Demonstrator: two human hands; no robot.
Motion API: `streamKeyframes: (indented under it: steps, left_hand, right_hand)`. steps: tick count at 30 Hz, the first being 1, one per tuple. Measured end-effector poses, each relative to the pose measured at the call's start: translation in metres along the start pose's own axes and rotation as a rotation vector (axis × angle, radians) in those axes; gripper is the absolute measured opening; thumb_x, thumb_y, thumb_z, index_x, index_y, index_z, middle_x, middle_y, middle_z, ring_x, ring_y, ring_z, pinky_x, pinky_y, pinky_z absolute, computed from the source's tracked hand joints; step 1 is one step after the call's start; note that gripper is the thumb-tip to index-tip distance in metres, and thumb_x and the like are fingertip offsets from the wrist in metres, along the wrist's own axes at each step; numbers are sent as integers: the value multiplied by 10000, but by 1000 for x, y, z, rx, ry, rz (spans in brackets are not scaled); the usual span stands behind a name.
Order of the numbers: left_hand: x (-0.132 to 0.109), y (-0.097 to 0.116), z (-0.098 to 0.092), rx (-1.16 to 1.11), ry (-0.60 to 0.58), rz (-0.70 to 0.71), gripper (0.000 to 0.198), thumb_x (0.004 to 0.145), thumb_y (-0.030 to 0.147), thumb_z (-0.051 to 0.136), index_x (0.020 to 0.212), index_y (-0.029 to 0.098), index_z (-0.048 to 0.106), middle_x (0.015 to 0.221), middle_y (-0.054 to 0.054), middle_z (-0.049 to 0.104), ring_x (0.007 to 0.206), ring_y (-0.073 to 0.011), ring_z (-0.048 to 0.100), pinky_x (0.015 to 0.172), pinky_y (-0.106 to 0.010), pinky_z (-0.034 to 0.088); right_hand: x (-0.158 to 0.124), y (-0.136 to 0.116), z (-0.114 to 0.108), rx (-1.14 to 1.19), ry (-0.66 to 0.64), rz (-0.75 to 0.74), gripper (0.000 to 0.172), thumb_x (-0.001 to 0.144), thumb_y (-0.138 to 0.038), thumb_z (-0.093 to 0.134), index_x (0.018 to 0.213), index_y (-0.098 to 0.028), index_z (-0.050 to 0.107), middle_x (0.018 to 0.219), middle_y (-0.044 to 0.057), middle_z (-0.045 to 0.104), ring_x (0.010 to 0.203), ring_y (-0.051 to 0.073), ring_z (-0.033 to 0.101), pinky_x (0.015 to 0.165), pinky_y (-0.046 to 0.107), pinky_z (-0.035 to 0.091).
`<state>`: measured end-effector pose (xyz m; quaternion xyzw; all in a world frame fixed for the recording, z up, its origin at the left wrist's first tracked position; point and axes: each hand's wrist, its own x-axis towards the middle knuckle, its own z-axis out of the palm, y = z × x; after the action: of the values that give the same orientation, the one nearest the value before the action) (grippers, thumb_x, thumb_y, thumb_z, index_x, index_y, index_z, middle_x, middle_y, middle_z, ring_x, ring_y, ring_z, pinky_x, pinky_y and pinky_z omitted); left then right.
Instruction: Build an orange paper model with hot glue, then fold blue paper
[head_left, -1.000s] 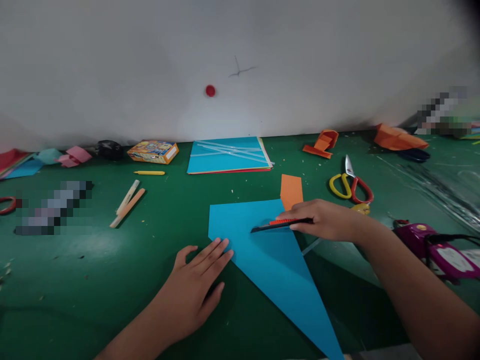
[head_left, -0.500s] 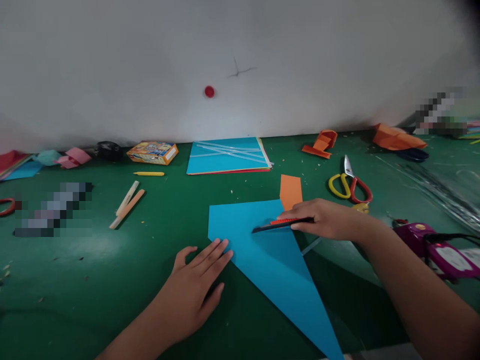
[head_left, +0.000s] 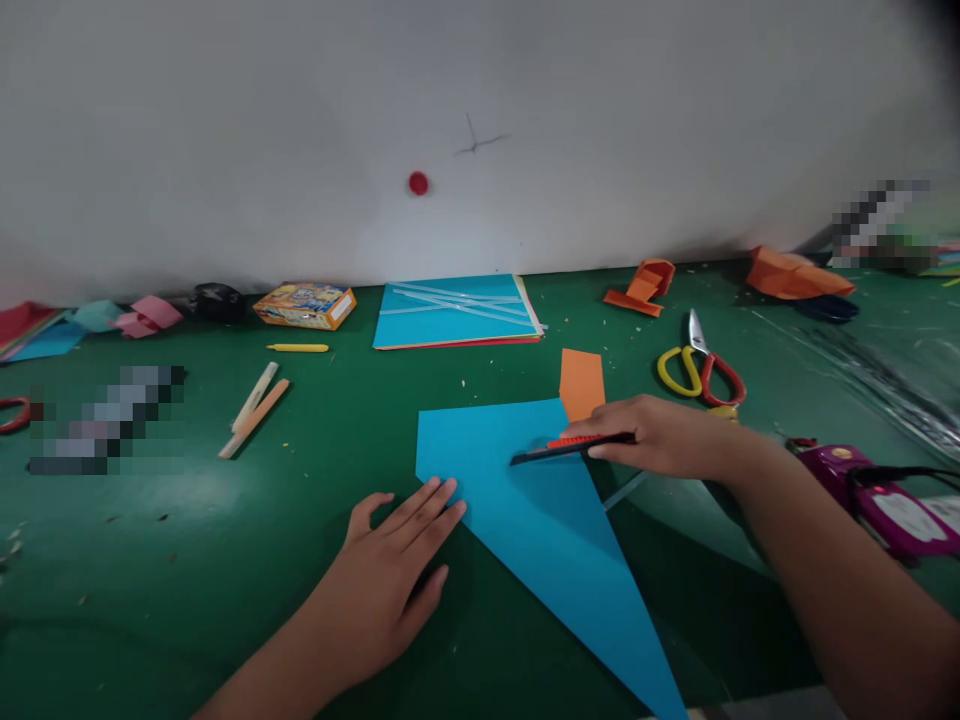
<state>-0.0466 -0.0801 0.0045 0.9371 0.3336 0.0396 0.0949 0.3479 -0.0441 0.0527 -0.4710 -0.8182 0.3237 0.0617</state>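
A folded sheet of blue paper (head_left: 525,500) lies on the green table, wide at the far end and tapering toward me. My left hand (head_left: 397,560) is open and flat, its fingertips pressing the paper's left edge. In my right hand (head_left: 652,435) is a slim black tool with an orange ridged strip (head_left: 574,448), held nearly level over the paper's upper part. Its dark end points left; whether it touches the paper I cannot tell. A small orange paper piece (head_left: 582,383) sticks out past the far edge, near my right fingers.
Yellow-and-red-handled scissors (head_left: 697,365) lie right of my right hand, with a purple device (head_left: 877,495) nearer. Stacked coloured paper (head_left: 457,312) sits by the wall. Leftward are a small box (head_left: 305,305), a yellow crayon-like stick (head_left: 300,348) and two flat sticks (head_left: 255,415).
My right hand and the black-and-orange tool have shifted slightly to the right across the blue paper. My left hand and the paper have stayed in place.
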Motion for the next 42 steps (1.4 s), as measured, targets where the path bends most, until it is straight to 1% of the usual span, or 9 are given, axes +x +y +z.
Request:
streamKeyframes:
  steps: [6, 12, 17, 23, 29, 34, 38, 42]
  left_hand:
    - [-1, 0, 0, 9, -40, -9, 593, 1076, 316, 410, 1637, 367, 225, 1672, -32, 343, 1498, -300, 431, 1184, -577, 370]
    - [0, 0, 0, 14, -24, -3, 595, 1075, 305, 412, 1637, 365, 229, 1672, -32, 346, 1497, -296, 433, 1182, -548, 375]
    - [0, -1, 1, 17, -19, -3, 594, 1076, 331, 413, 1637, 373, 222, 1672, -13, 347, 1499, -295, 430, 1173, -551, 388]
    - [-1, -1, 0, 18, -19, -5, 596, 1080, 333, 410, 1640, 366, 210, 1667, -27, 358, 1497, -297, 433, 1173, -555, 380]
    - [0, 0, 1, 31, -37, -11, 585, 1084, 330, 403, 1638, 362, 218, 1671, -30, 344, 1506, -289, 418, 1170, -554, 371]
    - [0, -1, 1, 33, -38, -7, 587, 1084, 321, 401, 1638, 365, 212, 1678, -21, 328, 1505, -294, 419, 1164, -559, 376]
    - [0, -1, 1, 30, -49, -8, 585, 1085, 328, 399, 1638, 363, 208, 1680, -13, 322, 1508, -291, 415, 1166, -562, 375]
    - [0, 0, 0, 40, -46, 0, 583, 1090, 332, 390, 1642, 342, 202, 1682, -25, 321, 1514, -286, 403, 1171, -549, 365]
  right_hand:
    - [0, 1, -1, 12, -17, -2, 437, 1029, -481, 531, 1448, -389, 614, 1230, 44, 751, 1050, 274, 693, 873, 377, 528]
    - [-1, 2, -1, 12, 6, -17, 432, 1023, -475, 533, 1437, -389, 627, 1262, 38, 749, 1081, 288, 692, 894, 385, 531]
    - [-1, 3, -1, -7, 0, -10, 430, 1027, -461, 536, 1445, -399, 615, 1237, 34, 754, 1053, 274, 696, 880, 369, 521]
    - [-3, 4, -3, -13, 0, 30, 433, 1019, -469, 538, 1433, -387, 631, 1196, 43, 760, 998, 273, 702, 837, 372, 523]
    - [-4, 6, -3, 6, 15, 28, 418, 1003, -485, 563, 1403, -403, 657, 1256, 31, 747, 1069, 292, 692, 888, 390, 524]
    - [-5, 6, -4, -9, 12, 51, 444, 1006, -504, 556, 1422, -377, 646, 1238, 47, 752, 1049, 290, 692, 863, 377, 524]
    - [-7, 6, -5, -18, 8, 38, 432, 1006, -483, 556, 1414, -381, 651, 1274, 32, 743, 1085, 287, 686, 914, 376, 512]
    - [-8, 7, -6, -11, 14, 54, 428, 1000, -483, 562, 1407, -392, 655, 1288, 25, 739, 1082, 292, 690, 907, 376, 519]
